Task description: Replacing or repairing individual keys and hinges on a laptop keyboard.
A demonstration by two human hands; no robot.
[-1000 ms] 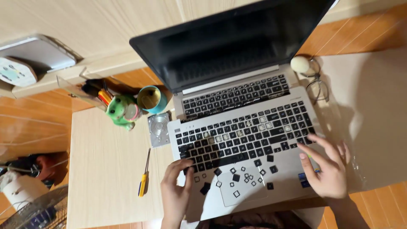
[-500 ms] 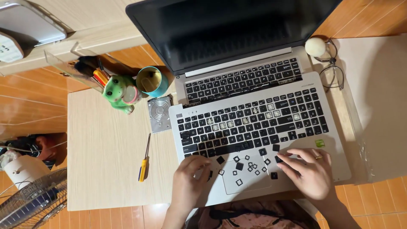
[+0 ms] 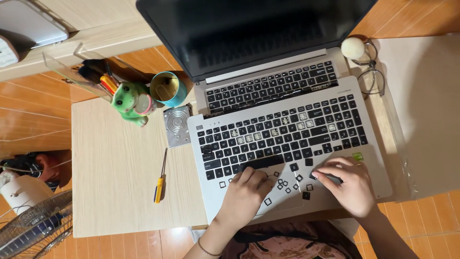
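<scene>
A loose silver keyboard deck [image 3: 378,168] with black keys lies over the base of an open dark laptop [image 3: 258,29]. Several keys are off it, leaving pale gaps. Small black keycaps [image 3: 282,183] and clips lie scattered on its touchpad area. My left hand [image 3: 247,194] rests on the touchpad, its curled fingertips on the near edge of a long black key [image 3: 263,162] that sits slightly askew. My right hand [image 3: 347,184] lies to the right, fingertips pinching a black keycap [image 3: 331,179] on the palm rest.
On the pale wooden table [image 3: 115,192] lie a yellow-handled screwdriver [image 3: 160,184] and a bare hard drive [image 3: 177,125]. Behind them stand a green frog figure [image 3: 130,100], a teal cup [image 3: 167,88] and a pen holder [image 3: 98,79]. Glasses [image 3: 371,72] sit right; a fan [image 3: 33,225] stands left.
My left hand moved up from the touchpad's near edge to the long black key. My right hand slid left along the palm rest onto a keycap. The view drew closer.
</scene>
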